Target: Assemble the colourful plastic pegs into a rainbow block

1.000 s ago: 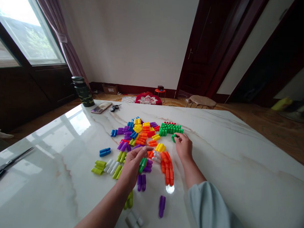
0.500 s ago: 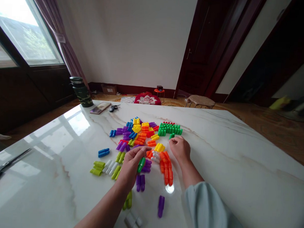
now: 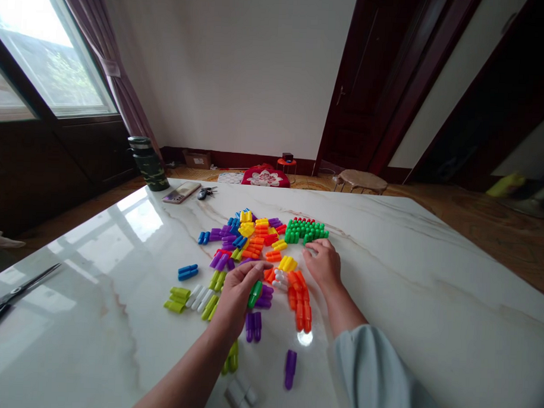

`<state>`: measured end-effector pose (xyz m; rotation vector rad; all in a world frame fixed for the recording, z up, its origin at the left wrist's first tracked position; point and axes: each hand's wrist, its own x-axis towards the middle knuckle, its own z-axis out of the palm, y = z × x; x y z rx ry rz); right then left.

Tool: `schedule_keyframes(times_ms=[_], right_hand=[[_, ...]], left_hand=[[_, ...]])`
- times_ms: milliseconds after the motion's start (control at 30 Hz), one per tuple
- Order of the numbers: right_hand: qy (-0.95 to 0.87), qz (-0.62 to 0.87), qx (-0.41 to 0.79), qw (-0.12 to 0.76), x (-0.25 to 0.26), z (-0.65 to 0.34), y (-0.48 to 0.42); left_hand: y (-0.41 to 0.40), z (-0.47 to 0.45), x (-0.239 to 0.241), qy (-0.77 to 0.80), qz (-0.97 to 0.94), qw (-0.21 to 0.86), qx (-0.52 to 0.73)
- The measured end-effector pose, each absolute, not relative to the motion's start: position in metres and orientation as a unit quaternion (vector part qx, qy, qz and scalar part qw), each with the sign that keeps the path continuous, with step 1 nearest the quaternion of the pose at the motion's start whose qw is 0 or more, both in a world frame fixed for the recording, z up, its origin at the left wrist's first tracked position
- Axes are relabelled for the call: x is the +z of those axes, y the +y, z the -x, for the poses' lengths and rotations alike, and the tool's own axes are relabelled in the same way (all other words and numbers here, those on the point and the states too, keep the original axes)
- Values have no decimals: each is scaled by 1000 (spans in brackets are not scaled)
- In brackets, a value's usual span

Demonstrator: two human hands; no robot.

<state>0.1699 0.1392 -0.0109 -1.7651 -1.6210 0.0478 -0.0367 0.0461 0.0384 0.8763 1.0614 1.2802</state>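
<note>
My left hand [image 3: 240, 289] is closed on a green bullet-shaped plastic block [image 3: 254, 294], held above the table among scattered blocks. My right hand [image 3: 322, 262] has its thumb and fingers a little apart, and its fingertips are at the near edge of a cluster of upright green blocks [image 3: 305, 229]. Red tips show along the back of that cluster. Between the hands lie joined orange blocks [image 3: 299, 300], white blocks [image 3: 280, 279] and yellow blocks [image 3: 288, 263]. Purple blocks [image 3: 253, 327] rest just below my left hand.
A mixed pile of blocks [image 3: 253, 242] spreads over the middle of the marble table [image 3: 429, 293]. Scissors [image 3: 16, 293] lie at the left. A camouflage flask [image 3: 149, 165], a phone [image 3: 182, 192] and keys [image 3: 205, 193] sit at the far left edge.
A green block that stood a little in front of the green cluster is now up against it. My right hand's fingers have loosened and spread. My left hand keeps its green block.
</note>
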Motion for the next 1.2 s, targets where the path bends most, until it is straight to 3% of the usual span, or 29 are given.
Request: schedule_keyframes(times_ms=[900, 1033, 1133, 1200], right_hand=[[-650, 674, 14, 351, -14, -170, 141], [-634, 640, 14, 434, -2, -162, 134], [-671, 517, 61, 528, 17, -150, 121], [-731, 408, 129, 532, 28, -140, 111]], left_hand=[[45, 36, 38, 455, -373, 585, 558], [47, 35, 41, 418, -332, 606, 589], [50, 34, 41, 347, -304, 641, 613], [52, 34, 39, 311, -289, 655, 625]])
